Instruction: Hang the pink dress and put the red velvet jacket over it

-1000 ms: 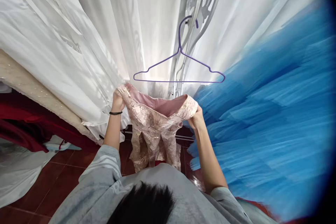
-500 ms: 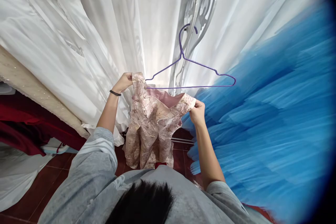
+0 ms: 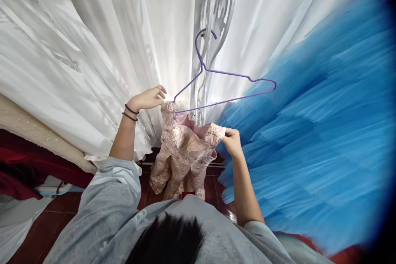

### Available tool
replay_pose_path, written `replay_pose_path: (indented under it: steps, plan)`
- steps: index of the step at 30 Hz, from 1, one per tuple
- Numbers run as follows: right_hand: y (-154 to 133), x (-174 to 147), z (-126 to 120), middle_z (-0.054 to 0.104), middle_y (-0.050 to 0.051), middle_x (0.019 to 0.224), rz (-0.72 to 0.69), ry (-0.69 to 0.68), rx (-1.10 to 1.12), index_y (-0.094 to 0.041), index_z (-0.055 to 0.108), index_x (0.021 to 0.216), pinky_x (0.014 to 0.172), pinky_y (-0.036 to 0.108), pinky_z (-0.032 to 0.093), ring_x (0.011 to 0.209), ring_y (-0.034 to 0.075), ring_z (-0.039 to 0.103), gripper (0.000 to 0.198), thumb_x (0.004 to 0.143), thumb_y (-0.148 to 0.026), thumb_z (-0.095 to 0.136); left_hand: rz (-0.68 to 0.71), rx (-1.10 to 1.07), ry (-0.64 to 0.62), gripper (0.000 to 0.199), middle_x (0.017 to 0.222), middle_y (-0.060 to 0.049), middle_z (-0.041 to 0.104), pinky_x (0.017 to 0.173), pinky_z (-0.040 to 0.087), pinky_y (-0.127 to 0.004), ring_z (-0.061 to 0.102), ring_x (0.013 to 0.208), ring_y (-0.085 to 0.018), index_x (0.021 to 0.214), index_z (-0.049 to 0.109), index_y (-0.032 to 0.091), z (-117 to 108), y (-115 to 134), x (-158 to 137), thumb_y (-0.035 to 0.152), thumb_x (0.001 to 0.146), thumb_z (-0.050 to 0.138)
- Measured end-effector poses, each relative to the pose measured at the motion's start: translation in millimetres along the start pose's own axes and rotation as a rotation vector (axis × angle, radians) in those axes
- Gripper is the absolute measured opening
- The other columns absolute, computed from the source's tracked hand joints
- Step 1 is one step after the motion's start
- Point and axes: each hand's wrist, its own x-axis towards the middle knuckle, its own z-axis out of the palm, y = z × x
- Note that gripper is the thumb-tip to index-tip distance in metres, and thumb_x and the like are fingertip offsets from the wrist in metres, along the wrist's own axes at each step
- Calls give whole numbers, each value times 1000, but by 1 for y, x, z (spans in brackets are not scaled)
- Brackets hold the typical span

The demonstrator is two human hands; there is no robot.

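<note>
A pink dress [image 3: 182, 144] with a shiny gold floral pattern hangs in front of me, its left shoulder over one end of a purple hanger [image 3: 229, 72]. The hanger's hook is on a white scrollwork metal stand, and its right end sticks out bare above the dress. My left hand [image 3: 150, 97], with two dark bands at the wrist, is just beside the left shoulder of the dress, fingers stretched out and no longer gripping it. Between the fingertips of my right hand [image 3: 232, 138] is the dress's right shoulder, below the hanger.
White drapes [image 3: 123, 29] hang behind the white scrollwork stand [image 3: 213, 12]. A blue tulle gown [image 3: 315, 132] fills the right side. Dark red cloth [image 3: 27, 165] and a sparkly cream fabric [image 3: 43, 130] are at the left. Dark red floor tiles [image 3: 58, 218] lie below.
My left hand has let go of the dress's left shoulder and opened. That shoulder has dropped slightly on the hanger, which now tilts. My right hand still holds the other shoulder, a little lower.
</note>
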Motion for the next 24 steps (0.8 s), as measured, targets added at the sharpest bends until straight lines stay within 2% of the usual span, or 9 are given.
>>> replay_pose_path:
  steps: [2,6,8,10,12,14,18,21,24]
  plan:
    - [3,-2,1,74,-2,65,16,21,28,-22,78,63,63,31,56,63,20,67,17,52,-30,87,69,-68,126,47,111,-11,72,80,54,-32,68,93,-22,122,63,17,25,4,0,40,82,62]
    - [14,-6,-8,76,-2,72,6,121,54,-22,80,68,59,28,55,60,17,66,17,53,-25,86,101,76,537,35,98,-11,71,79,50,-33,66,89,-22,110,68,15,86,5,7,37,95,45]
    - [17,-9,-21,76,-3,72,-24,200,62,-22,80,69,61,29,56,61,17,66,17,53,-24,84,107,188,702,35,94,-12,70,76,48,-32,66,87,-22,109,69,16,101,-2,8,35,98,42]
    - [17,-11,-40,75,-4,67,-77,360,117,-22,78,67,61,28,56,58,15,65,16,52,-23,83,122,283,798,36,89,-12,70,73,46,-31,66,83,-22,111,70,17,99,-14,4,38,98,43]
    - [11,-10,-60,70,-5,58,-129,547,198,-21,75,61,54,25,53,50,12,59,15,48,-21,82,148,379,862,36,82,-11,69,68,44,-31,65,76,-21,109,71,18,86,-25,-3,41,99,45]
    - [2,-4,-74,65,-7,52,-157,654,260,-21,73,57,49,23,50,46,9,54,15,44,-19,81,196,479,891,34,73,-8,65,64,41,-31,62,70,-20,104,72,20,68,-33,-12,41,98,46]
    - [-12,23,-77,74,-2,71,-147,562,263,-22,77,70,64,28,58,64,15,67,24,47,-21,83,322,600,876,30,70,-7,64,59,39,-31,61,66,-20,101,72,21,44,-38,-23,37,97,48]
    - [-11,45,-73,78,1,86,-136,484,261,-23,78,83,74,30,60,80,19,71,35,49,-31,86,342,600,862,28,70,-7,63,56,38,-31,60,64,-20,100,72,22,38,-38,-23,37,96,48]
    - [-2,58,-76,78,2,93,-141,487,269,-23,76,88,76,29,59,85,18,72,44,50,-40,87,346,551,834,26,69,-6,62,56,38,-31,60,64,-20,99,71,22,39,-38,-21,36,94,49]
